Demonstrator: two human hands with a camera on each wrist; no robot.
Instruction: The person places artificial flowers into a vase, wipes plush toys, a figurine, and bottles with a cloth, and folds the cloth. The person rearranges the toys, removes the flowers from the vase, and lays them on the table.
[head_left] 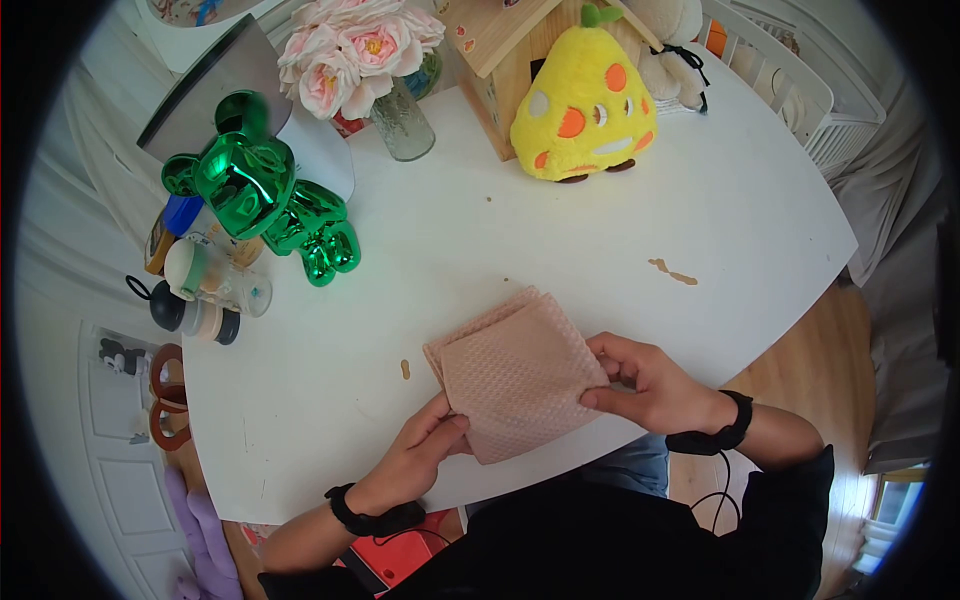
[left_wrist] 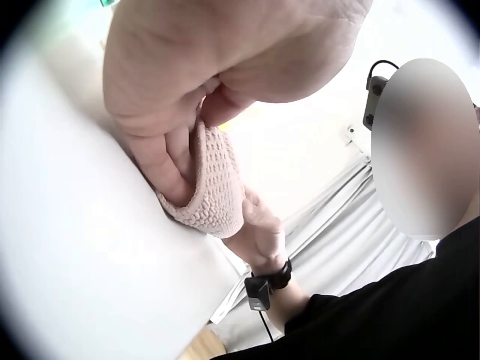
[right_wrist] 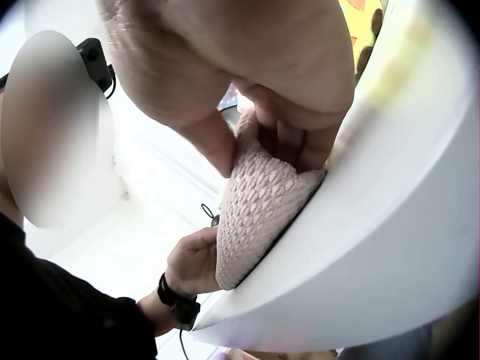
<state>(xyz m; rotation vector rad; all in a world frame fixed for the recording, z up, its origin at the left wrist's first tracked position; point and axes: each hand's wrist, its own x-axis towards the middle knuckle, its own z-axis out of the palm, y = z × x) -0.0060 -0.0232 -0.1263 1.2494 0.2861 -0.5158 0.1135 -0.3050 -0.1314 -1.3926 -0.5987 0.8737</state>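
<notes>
A folded pink cloth [head_left: 522, 380] with a waffle-like texture lies between both hands, low over the near edge of the white table [head_left: 330, 400]. My left hand [head_left: 418, 455] pinches its lower left corner, thumb on top and fingers underneath. On the opposite side my right hand [head_left: 650, 385] grips the cloth's right edge, the thumb pressed on its face. The left wrist view shows the fingers tucked behind the cloth's edge [left_wrist: 214, 180]. In the right wrist view the cloth [right_wrist: 259, 210] bends between thumb and fingers, its lower edge close over the tabletop.
A shiny green bear figure [head_left: 245, 185], bottles [head_left: 215, 280] and a vase [head_left: 405, 125] of pink roses stand along the left and back. A yellow plush toy [head_left: 585, 110] leans before a wooden house [head_left: 490, 60]. Brown marks [head_left: 672, 272] dot the tabletop.
</notes>
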